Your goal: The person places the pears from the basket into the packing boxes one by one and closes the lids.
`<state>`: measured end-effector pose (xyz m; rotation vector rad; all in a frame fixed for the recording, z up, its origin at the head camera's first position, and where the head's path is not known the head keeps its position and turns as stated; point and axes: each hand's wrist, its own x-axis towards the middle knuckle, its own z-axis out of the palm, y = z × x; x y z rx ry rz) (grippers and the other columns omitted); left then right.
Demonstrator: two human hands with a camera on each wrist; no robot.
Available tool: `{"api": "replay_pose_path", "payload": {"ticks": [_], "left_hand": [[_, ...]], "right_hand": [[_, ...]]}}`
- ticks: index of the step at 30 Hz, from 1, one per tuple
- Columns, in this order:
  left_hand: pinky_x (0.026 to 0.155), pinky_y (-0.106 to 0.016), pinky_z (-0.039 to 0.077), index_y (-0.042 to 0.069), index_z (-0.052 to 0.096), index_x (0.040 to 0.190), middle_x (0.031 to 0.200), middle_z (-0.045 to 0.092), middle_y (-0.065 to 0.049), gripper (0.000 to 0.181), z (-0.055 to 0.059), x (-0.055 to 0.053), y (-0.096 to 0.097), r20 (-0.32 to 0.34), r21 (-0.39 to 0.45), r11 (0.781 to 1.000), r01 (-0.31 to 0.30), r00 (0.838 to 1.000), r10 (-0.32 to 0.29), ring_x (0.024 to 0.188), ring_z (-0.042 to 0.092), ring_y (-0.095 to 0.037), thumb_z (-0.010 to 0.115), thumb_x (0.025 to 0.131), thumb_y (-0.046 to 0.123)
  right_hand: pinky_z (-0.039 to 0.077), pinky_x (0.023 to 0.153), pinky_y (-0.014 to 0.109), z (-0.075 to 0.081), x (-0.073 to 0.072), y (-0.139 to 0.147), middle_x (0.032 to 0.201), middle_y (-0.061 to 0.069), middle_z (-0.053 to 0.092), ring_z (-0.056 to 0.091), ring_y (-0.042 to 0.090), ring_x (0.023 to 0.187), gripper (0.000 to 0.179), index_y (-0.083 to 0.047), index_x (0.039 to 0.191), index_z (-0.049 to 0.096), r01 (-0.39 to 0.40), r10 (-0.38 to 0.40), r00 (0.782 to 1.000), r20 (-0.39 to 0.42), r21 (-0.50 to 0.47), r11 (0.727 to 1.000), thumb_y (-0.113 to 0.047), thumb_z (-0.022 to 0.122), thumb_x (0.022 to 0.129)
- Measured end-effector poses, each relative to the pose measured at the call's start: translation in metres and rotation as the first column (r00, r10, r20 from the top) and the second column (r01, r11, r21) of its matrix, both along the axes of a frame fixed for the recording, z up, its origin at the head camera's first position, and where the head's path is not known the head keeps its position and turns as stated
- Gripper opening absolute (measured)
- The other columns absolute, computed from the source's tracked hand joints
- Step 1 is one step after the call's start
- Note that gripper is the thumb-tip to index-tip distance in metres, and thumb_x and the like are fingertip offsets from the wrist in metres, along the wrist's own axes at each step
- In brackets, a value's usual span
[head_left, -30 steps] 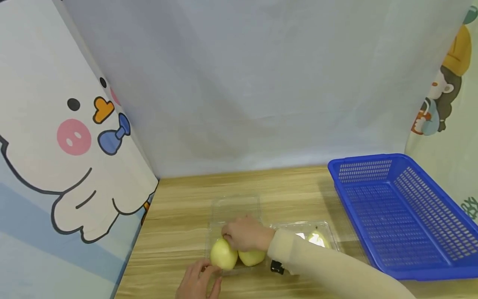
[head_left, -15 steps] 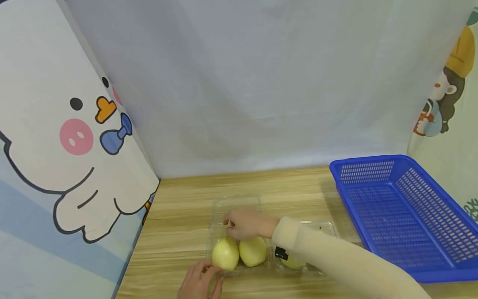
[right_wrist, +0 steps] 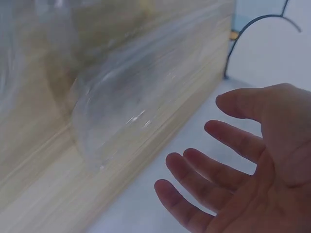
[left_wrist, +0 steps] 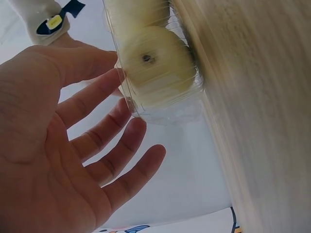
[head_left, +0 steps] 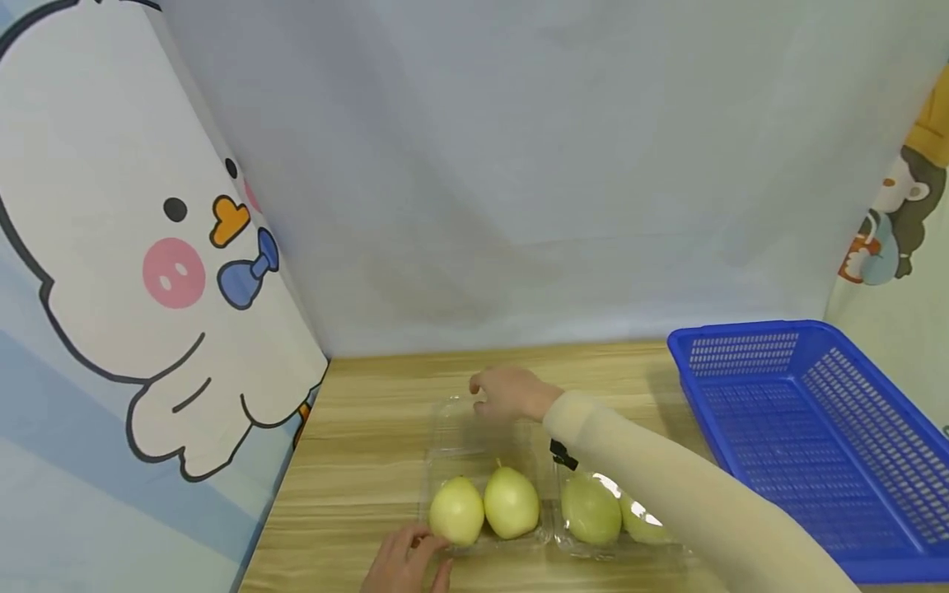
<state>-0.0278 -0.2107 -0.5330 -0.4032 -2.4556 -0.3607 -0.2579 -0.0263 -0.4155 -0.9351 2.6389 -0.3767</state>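
Two yellow-green pears (head_left: 511, 503) sit side by side in a clear plastic clamshell box (head_left: 485, 543), whose lid (head_left: 452, 424) lies folded back flat on the table behind them. At the box's near left corner, my left hand (head_left: 404, 560) touches the wall with its fingertips; the left wrist view shows the thumb and straight fingers against the plastic beside a pear (left_wrist: 155, 65). My right hand (head_left: 511, 394) hovers over the lid's far right part. In the right wrist view its relaxed fingers (right_wrist: 209, 170) are apart from the blurred lid (right_wrist: 121, 97) and hold nothing.
Close on the right stands another clear box (head_left: 586, 552) with pears (head_left: 591, 509), partly covered by my right sleeve (head_left: 667, 469). A blue plastic basket (head_left: 697, 395) sits farther right on the wooden table (head_left: 356, 461). Cloth curtains (head_left: 519, 206) border the table's back and sides.
My right hand has moved away from the pears toward the back, over the folded-back lid, uncovering both pears. The left hand stays at the box corner. The head view has shifted slightly.
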Motion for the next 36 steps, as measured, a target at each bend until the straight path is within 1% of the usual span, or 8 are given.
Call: {"api": "replay_pose_path", "payload": {"ticks": [5, 11, 17, 25, 27, 31, 33, 36], "left_hand": [[0.066, -0.022, 0.054, 0.025, 0.074, 0.094, 0.097, 0.064, 0.01, 0.041, 0.001, -0.001, 0.002, 0.018, -0.001, 1.0, -0.003, 1.0, 0.003, 0.085, 0.059, -0.008, 0.096, 0.061, 0.02], [0.064, -0.019, 0.053, 0.025, 0.074, 0.096, 0.099, 0.065, 0.009, 0.038, 0.004, -0.003, 0.008, 0.041, 0.005, 1.0, -0.006, 0.999, 0.006, 0.086, 0.06, -0.01, 0.096, 0.064, 0.021], [0.064, -0.02, 0.053, 0.026, 0.075, 0.096, 0.101, 0.066, 0.009, 0.035, 0.007, -0.001, 0.009, 0.088, 0.015, 0.999, -0.029, 0.996, 0.028, 0.087, 0.06, -0.011, 0.095, 0.068, 0.022], [0.065, -0.02, 0.054, 0.025, 0.076, 0.096, 0.1, 0.065, 0.01, 0.036, 0.007, 0.003, 0.006, 0.09, -0.001, 0.999, -0.038, 0.995, 0.038, 0.087, 0.06, -0.01, 0.096, 0.067, 0.022], [0.066, -0.021, 0.055, 0.026, 0.075, 0.095, 0.1, 0.064, 0.01, 0.034, 0.007, 0.004, 0.004, 0.103, 0.0, 0.999, -0.046, 0.994, 0.046, 0.087, 0.06, -0.01, 0.095, 0.068, 0.022], [0.065, -0.022, 0.054, 0.026, 0.073, 0.093, 0.1, 0.064, 0.011, 0.033, 0.007, 0.005, 0.003, 0.124, 0.005, 0.998, -0.061, 0.991, 0.06, 0.087, 0.06, -0.011, 0.095, 0.069, 0.022], [0.065, -0.022, 0.055, 0.026, 0.073, 0.092, 0.1, 0.064, 0.011, 0.033, 0.006, 0.005, 0.004, 0.114, 0.005, 0.998, -0.065, 0.991, 0.064, 0.087, 0.06, -0.011, 0.095, 0.068, 0.021], [0.064, -0.022, 0.055, 0.026, 0.073, 0.091, 0.099, 0.065, 0.011, 0.033, 0.004, 0.003, 0.005, 0.095, 0.015, 0.998, -0.067, 0.993, 0.066, 0.087, 0.06, -0.011, 0.096, 0.068, 0.02]], "right_hand": [[0.048, 0.119, 0.051, -0.012, -0.019, 0.006, 0.153, 0.016, 0.06, 0.056, 0.037, 0.143, 0.046, -0.003, 0.149, 0.058, 0.053, -0.055, 0.998, 0.027, 0.056, 0.997, -0.02, 0.062, 0.106], [0.05, 0.117, 0.052, -0.027, -0.026, 0.019, 0.154, 0.016, 0.059, 0.055, 0.038, 0.144, 0.052, -0.009, 0.154, 0.054, 0.097, -0.103, 0.995, 0.017, 0.206, 0.974, -0.018, 0.06, 0.103], [0.055, 0.11, 0.053, -0.029, -0.028, 0.023, 0.146, 0.015, 0.066, 0.063, 0.038, 0.134, 0.045, -0.007, 0.144, 0.062, 0.097, -0.105, 0.994, 0.031, 0.196, 0.976, -0.013, 0.059, 0.099], [0.053, 0.113, 0.052, -0.032, -0.028, 0.016, 0.15, 0.018, 0.062, 0.062, 0.038, 0.135, 0.05, -0.006, 0.151, 0.055, 0.08, -0.091, 0.995, 0.043, 0.215, 0.973, -0.01, 0.055, 0.101], [0.054, 0.111, 0.051, -0.029, -0.028, 0.013, 0.146, 0.02, 0.064, 0.064, 0.037, 0.131, 0.048, -0.004, 0.151, 0.054, 0.068, -0.073, 0.997, 0.02, 0.213, 0.975, -0.01, 0.055, 0.103], [0.051, 0.116, 0.053, -0.015, -0.028, 0.009, 0.152, 0.022, 0.059, 0.059, 0.04, 0.138, 0.051, -0.002, 0.156, 0.049, 0.066, -0.065, 0.998, -0.013, 0.177, 0.982, -0.017, 0.055, 0.107], [0.046, 0.12, 0.055, -0.003, -0.026, 0.01, 0.157, 0.023, 0.054, 0.053, 0.042, 0.145, 0.055, -0.001, 0.158, 0.046, 0.072, -0.069, 0.997, -0.024, 0.135, 0.988, -0.021, 0.057, 0.108], [0.051, 0.113, 0.058, 0.016, -0.022, 0.014, 0.149, 0.024, 0.06, 0.058, 0.043, 0.138, 0.055, -0.001, 0.155, 0.049, 0.06, -0.049, 0.993, -0.103, 0.106, 0.993, -0.025, 0.059, 0.108]]}}
